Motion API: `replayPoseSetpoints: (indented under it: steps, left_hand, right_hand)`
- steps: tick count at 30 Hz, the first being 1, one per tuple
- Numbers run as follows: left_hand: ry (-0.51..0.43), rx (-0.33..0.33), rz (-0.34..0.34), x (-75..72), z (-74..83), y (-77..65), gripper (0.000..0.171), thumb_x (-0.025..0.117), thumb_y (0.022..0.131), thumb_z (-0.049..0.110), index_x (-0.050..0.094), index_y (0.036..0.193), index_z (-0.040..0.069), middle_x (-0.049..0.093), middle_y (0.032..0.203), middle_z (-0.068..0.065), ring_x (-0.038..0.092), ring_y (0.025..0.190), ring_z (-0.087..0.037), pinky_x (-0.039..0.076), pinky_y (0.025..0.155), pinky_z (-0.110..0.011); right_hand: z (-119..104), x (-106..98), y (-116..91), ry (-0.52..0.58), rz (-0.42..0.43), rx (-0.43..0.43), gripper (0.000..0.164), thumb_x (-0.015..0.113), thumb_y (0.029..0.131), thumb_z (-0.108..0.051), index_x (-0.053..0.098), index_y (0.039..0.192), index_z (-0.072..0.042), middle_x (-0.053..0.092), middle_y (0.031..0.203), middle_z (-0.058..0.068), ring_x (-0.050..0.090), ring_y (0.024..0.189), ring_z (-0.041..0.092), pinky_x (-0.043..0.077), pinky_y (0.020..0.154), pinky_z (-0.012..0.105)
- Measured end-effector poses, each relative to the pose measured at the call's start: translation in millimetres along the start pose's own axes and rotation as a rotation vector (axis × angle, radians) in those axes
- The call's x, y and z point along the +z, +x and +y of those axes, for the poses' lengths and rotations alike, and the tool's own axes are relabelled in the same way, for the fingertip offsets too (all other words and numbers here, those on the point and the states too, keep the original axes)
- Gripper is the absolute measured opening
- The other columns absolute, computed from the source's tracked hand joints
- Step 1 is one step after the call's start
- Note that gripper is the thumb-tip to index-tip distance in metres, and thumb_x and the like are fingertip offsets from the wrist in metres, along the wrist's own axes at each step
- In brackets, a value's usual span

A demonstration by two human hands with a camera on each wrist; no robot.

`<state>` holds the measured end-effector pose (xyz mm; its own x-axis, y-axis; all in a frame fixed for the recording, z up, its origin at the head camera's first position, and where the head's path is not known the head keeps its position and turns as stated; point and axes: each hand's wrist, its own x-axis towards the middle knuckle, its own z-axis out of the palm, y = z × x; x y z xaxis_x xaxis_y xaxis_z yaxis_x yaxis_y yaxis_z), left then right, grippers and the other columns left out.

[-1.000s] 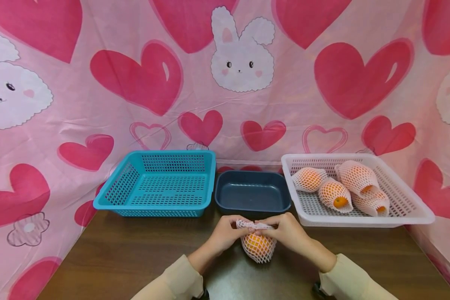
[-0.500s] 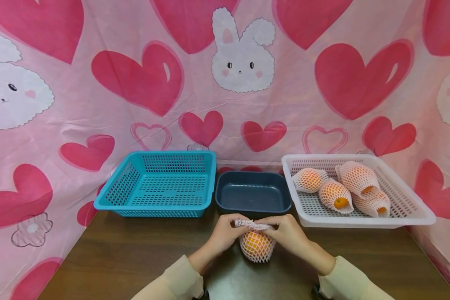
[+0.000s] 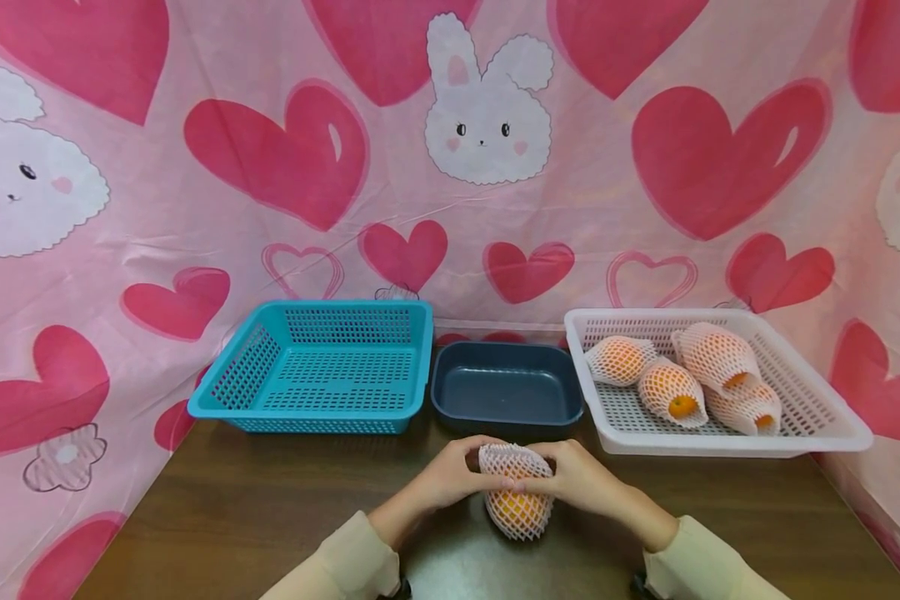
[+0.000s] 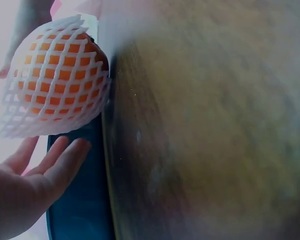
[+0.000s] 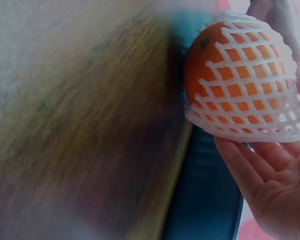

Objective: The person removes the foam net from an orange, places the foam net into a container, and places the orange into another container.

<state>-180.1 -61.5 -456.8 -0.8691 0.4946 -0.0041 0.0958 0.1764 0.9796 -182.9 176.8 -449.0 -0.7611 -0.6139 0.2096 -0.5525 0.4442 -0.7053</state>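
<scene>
An orange (image 3: 517,505) in a white foam net sleeve (image 3: 516,460) is held upright just above or on the table in front of me; whether it touches the wood I cannot tell. My left hand (image 3: 453,475) grips the net's upper part from the left, thumb in front, fingers behind. From the other side my right hand (image 3: 581,477) holds it the same way, the two thumb tips almost meeting. Both wrist views show the orange's bare end poking from the net's lower opening, with left fingers (image 4: 65,160) and right fingers (image 5: 240,162) along the sleeve.
Behind the hands stands a dark blue tub (image 3: 506,417). A turquoise perforated basket (image 3: 307,414) is to its left. To its right a white basket (image 3: 727,442) holds several netted oranges (image 3: 671,392). A pink heart-print cloth (image 3: 487,217) hangs behind the brown table (image 3: 270,500).
Both hands have shifted their hold from the net's bunched top edge to lower on its sides, thumbs now in front. The net's top stands spread and taller; the orange sits slightly lower.
</scene>
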Motion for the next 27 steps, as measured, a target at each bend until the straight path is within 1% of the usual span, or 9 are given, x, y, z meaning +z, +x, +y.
replayPoseSetpoints:
  steps: [2, 5, 10, 13, 17, 20, 24, 26, 27]
  left_hand:
    - [-0.005, -0.005, -0.034, 0.0, -0.3, -1.5, 0.043, 0.084, 0.084, 0.008, 0.068, 0.123, -0.001, 0.072, 0.106, -0.002, 0.065, 0.095, -0.009, 0.054, 0.084, -0.024]
    - [-0.004, -0.004, -0.037, 0.1, 0.1, -3.2, 0.041, 0.086, 0.081, 0.004, 0.069, 0.118, -0.002, 0.072, 0.101, -0.001, 0.066, 0.09, -0.009, 0.054, 0.08, -0.023]
    - [-0.044, 0.004, 0.015, 0.4, 0.0, -4.6, 0.032, 0.084, 0.083, 0.002, 0.072, 0.111, -0.005, 0.075, 0.096, -0.006, 0.068, 0.084, -0.009, 0.055, 0.073, -0.023]
    - [-0.062, 0.009, 0.043, -0.2, -0.9, -4.9, 0.028, 0.083, 0.084, 0.002, 0.073, 0.109, -0.006, 0.076, 0.097, -0.009, 0.069, 0.084, -0.01, 0.056, 0.072, -0.022]
    - [-0.036, 0.029, 0.068, -2.3, -2.4, -4.6, 0.025, 0.083, 0.085, 0.004, 0.074, 0.107, -0.005, 0.076, 0.096, -0.009, 0.069, 0.084, -0.009, 0.055, 0.073, -0.022]
    - [0.001, 0.047, 0.094, -4.1, -3.2, -4.3, 0.023, 0.083, 0.085, 0.006, 0.076, 0.104, -0.004, 0.076, 0.095, -0.008, 0.067, 0.082, -0.008, 0.055, 0.073, -0.023]
    - [0.037, 0.045, 0.129, -5.7, -4.4, -3.9, 0.021, 0.082, 0.086, 0.008, 0.077, 0.103, -0.003, 0.076, 0.094, -0.006, 0.065, 0.08, -0.006, 0.054, 0.073, -0.022]
    - [0.042, 0.044, 0.132, -6.1, -4.5, -4.2, 0.021, 0.082, 0.086, 0.008, 0.077, 0.103, -0.003, 0.075, 0.093, -0.006, 0.065, 0.079, -0.006, 0.054, 0.072, -0.022]
    - [0.041, 0.045, 0.129, -6.4, -4.4, -4.3, 0.022, 0.082, 0.087, 0.008, 0.077, 0.104, -0.004, 0.075, 0.094, -0.006, 0.065, 0.08, -0.006, 0.054, 0.072, -0.022]
  right_hand:
    - [-0.6, 0.0, -0.1, 0.014, 0.014, -0.016, 0.022, 0.08, 0.091, -0.033, 0.078, 0.101, -0.014, 0.07, 0.086, -0.015, 0.062, 0.076, 0.0, 0.054, 0.067, 0.025]
    - [-1.7, -0.2, -0.2, 0.025, 0.042, -0.031, 0.017, 0.08, 0.09, -0.028, 0.079, 0.096, -0.012, 0.07, 0.082, -0.014, 0.058, 0.072, -0.001, 0.053, 0.063, 0.025]
    - [-3.8, 0.9, 0.7, 0.034, 0.088, -0.008, 0.015, 0.081, 0.089, -0.023, 0.081, 0.093, -0.008, 0.067, 0.076, -0.014, 0.051, 0.064, -0.001, 0.048, 0.055, 0.023]
    - [-4.7, 2.6, 1.9, 0.038, 0.111, 0.004, 0.013, 0.082, 0.088, -0.021, 0.082, 0.092, -0.008, 0.065, 0.073, -0.015, 0.049, 0.062, -0.002, 0.045, 0.052, 0.022]
    - [-5.0, 3.4, 3.9, 0.032, 0.118, 0.0, 0.011, 0.082, 0.089, -0.02, 0.081, 0.091, -0.009, 0.063, 0.072, -0.016, 0.049, 0.061, -0.002, 0.044, 0.051, 0.022]
    - [-4.2, 1.5, 4.1, 0.004, 0.082, -0.008, 0.02, 0.083, 0.088, -0.025, 0.079, 0.099, -0.009, 0.069, 0.081, -0.013, 0.057, 0.07, -0.001, 0.051, 0.059, 0.024]
    - [-2.5, -1.6, 2.0, -0.045, -0.007, -0.007, 0.047, 0.087, 0.083, -0.033, 0.073, 0.118, -0.006, 0.075, 0.104, -0.004, 0.063, 0.09, 0.002, 0.055, 0.078, 0.028]
    - [-1.8, -2.1, 0.8, -0.051, -0.034, -0.008, 0.054, 0.088, 0.081, -0.034, 0.071, 0.123, -0.004, 0.074, 0.107, -0.003, 0.063, 0.093, 0.003, 0.055, 0.081, 0.028]
    - [-1.4, -1.7, 0.4, -0.041, -0.041, -0.003, 0.055, 0.089, 0.08, -0.034, 0.071, 0.123, -0.004, 0.074, 0.106, -0.004, 0.063, 0.091, 0.003, 0.054, 0.08, 0.028]
